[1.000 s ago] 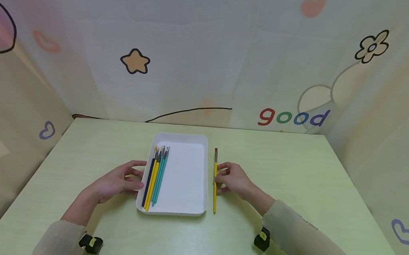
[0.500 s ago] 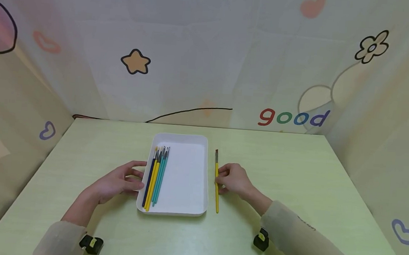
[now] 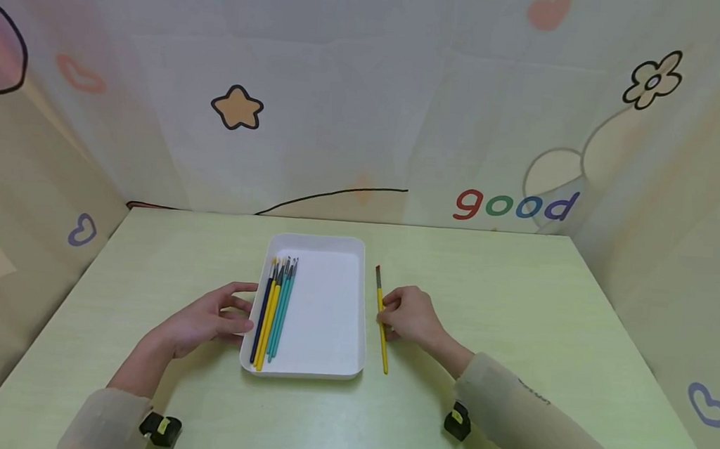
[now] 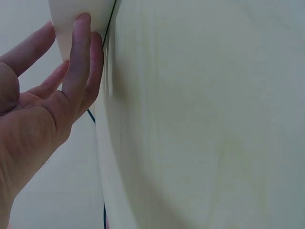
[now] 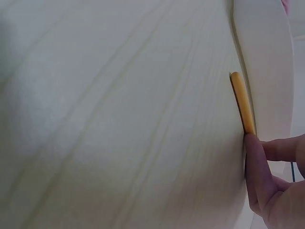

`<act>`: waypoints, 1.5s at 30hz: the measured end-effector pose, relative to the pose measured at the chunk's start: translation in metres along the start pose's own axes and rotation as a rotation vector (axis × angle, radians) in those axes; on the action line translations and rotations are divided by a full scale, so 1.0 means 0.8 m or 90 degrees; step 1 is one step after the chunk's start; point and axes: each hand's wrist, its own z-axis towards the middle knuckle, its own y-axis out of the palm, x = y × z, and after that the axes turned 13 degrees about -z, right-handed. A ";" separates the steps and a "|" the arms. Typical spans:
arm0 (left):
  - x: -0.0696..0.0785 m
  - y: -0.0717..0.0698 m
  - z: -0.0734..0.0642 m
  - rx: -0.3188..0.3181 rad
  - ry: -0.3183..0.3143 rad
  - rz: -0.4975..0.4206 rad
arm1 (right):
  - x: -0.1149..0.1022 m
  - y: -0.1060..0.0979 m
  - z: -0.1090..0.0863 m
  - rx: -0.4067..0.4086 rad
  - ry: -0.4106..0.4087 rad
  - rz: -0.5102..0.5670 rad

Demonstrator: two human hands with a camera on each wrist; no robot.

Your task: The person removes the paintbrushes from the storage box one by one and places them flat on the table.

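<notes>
Over the last second we observed a slight rotation of the yellow paintbrush [image 3: 383,345]: its bristle end swung toward 11 o'clock and its handle end toward 5 o'clock. We judged it less parallel to the white tray [image 3: 327,313] and located it outside, just beside the 3 o'clock wall. Our right hand [image 3: 413,317], reaching in from 4 o'clock, pinched the handle near mid-length; our left hand [image 3: 203,321], from 8 o'clock, stayed unclenched, fingers touching the 9 o'clock wall.
</notes>
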 end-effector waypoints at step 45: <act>0.002 0.003 0.002 0.011 -0.011 -0.004 | -0.062 -0.024 0.013 0.075 -0.167 0.048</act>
